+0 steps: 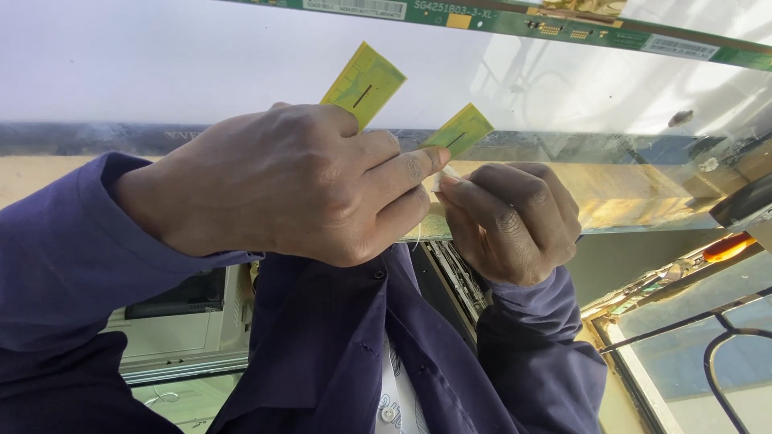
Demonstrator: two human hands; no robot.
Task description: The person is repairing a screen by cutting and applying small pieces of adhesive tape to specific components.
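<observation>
1. A large glass display panel (201,72) fills the upper frame, its near edge running left to right.
2. The left hand (289,181), at centre, has its fingers curled and presses a yellow flex tab (458,128).
3. The right hand (511,221), just right, pinches a small white piece (445,178), just below that tab.

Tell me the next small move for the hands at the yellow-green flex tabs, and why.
Probably keep the left hand steady and work the right hand gently along the panel edge. Both fingertips meet under the smaller flex tab, pinching something small and white, so a jerk could strain it.
</observation>
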